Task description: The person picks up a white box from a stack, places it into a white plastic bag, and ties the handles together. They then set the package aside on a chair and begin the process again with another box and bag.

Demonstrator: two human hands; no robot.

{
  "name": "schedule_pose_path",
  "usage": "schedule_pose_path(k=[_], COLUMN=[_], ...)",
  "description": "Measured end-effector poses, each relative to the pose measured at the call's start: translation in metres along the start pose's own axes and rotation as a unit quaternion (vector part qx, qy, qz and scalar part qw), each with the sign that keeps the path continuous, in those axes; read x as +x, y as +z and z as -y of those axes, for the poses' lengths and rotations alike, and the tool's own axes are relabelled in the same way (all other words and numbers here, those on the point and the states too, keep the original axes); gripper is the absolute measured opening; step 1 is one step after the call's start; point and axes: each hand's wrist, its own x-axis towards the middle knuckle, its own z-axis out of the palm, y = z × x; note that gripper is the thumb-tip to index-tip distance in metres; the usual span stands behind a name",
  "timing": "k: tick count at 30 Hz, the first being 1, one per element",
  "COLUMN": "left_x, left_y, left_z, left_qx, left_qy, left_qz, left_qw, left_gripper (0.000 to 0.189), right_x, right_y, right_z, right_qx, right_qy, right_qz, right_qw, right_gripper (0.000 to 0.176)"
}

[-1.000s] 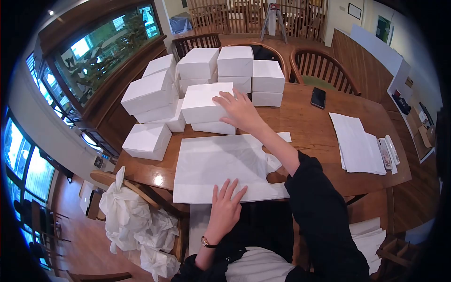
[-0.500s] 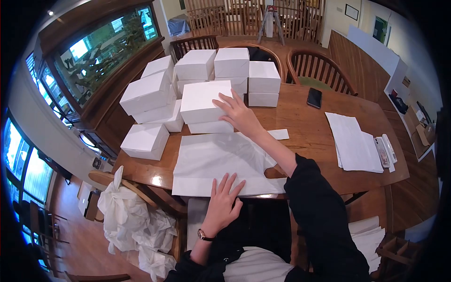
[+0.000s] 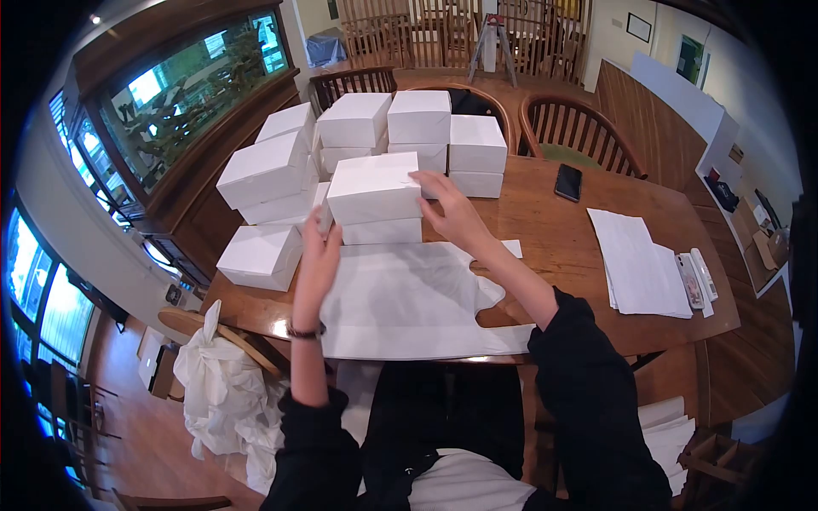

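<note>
A white cardboard box [image 3: 375,183] rests on top of another white box [image 3: 383,231] on the table in front of me. My right hand [image 3: 456,215] is at the upper box's right side, its stretched fingers touching the right edge. At the left side of the same pair is my left hand [image 3: 319,253], fingers extended and apart, the fingertips right by the boxes' left edge. Between my forearms a white plastic bag [image 3: 400,294] lies flat, its cut-out handles pointing to the right.
More stacked white boxes [image 3: 354,119] stand behind and to the left, with a single box [image 3: 260,255] at the left edge. On the right are a phone [image 3: 568,182] and white sheets [image 3: 639,264]. White bags [image 3: 217,383] drape over a chair at lower left.
My left hand has risen from the plastic bag's near edge to the left side of the boxes. My right hand has shifted from the upper box's top to its right side.
</note>
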Motion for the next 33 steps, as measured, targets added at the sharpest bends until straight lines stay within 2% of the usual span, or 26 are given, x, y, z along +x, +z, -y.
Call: schedule_pose_path(k=[3,4,6,7,9,13,14,16,18,21,22,24,27,28,31,32,33], left_x=[0.04,0.06,0.07,0.072,0.068,0.054,0.048,0.022,0.016,0.015,0.016,0.016,0.013,0.011,0.017,0.027,0.028], left_y=[-0.002,-0.002,0.001,0.003,0.016,0.032,0.035,0.04,0.039,0.033,0.03,0.022,0.026,0.029,0.038,0.037,0.04], left_z=[0.02,0.042,0.04,0.04,0.037,0.028,0.02,-0.037,-0.041,-0.035,-0.033,-0.031,-0.048,-0.057,-0.072,-0.076,-0.08], left_qx=[0.035,0.075,0.067,0.062,0.042,-0.088,-0.132,-0.231,-0.275,-0.3,-0.301,-0.277,-0.267,-0.268,-0.194,-0.174,-0.175], left_qy=[-0.034,-0.036,-0.06,-0.071,-0.064,-0.044,-0.051,-0.109,-0.065,-0.024,-0.015,-0.021,-0.01,-0.004,0.017,0.049,0.025], left_qz=[-0.056,-0.057,0.005,0.037,-0.011,-0.093,-0.116,-0.172,-0.16,-0.132,-0.119,-0.035,0.062,0.088,0.15,0.203,0.174], left_qw=[0.997,0.995,0.996,0.995,0.997,0.991,0.983,0.951,0.946,0.945,0.946,0.96,0.962,0.959,0.969,0.962,0.969], left_gripper=[0.071,0.083,0.085,0.086,0.086,0.08,0.079,0.077,0.071,0.066,0.064,0.06,0.06,0.061,0.063,0.076,0.083], right_x=[-0.001,-0.003,-0.003,-0.006,-0.006,-0.008,-0.008,-0.014,-0.024,-0.032,-0.032,-0.024,-0.008,-0.007,-0.018,-0.019,-0.021], right_y=[0.009,0.016,0.026,0.03,0.031,0.022,0.017,0.013,0.008,-0.015,-0.021,-0.037,-0.075,-0.092,-0.093,-0.094,-0.095], right_z=[-0.013,-0.022,-0.03,-0.035,-0.025,0.012,0.023,0.039,0.05,0.066,0.06,0.042,0.028,0.034,0.033,0.028,0.022], right_qx=[0.068,0.12,0.221,0.199,0.155,0.185,0.202,0.227,0.242,0.26,0.259,0.256,0.409,0.474,0.37,0.381,0.393], right_qy=[0.079,0.121,0.202,0.198,0.188,0.156,0.136,0.097,0.061,0.094,0.128,0.194,0.359,0.368,0.356,0.364,0.372], right_qz=[-0.043,-0.021,0.023,0.034,0.057,-0.017,-0.038,-0.068,-0.087,-0.069,-0.086,-0.12,0.048,0.15,0.213,0.208,0.203], right_qw=[0.994,0.985,0.954,0.959,0.968,0.97,0.969,0.967,0.964,0.959,0.954,0.94,0.837,0.786,0.831,0.824,0.816], right_gripper=[0.051,0.055,0.064,0.064,0.063,0.061,0.058,0.051,0.046,0.043,0.045,0.049,0.063,0.078,0.082,0.083,0.083])
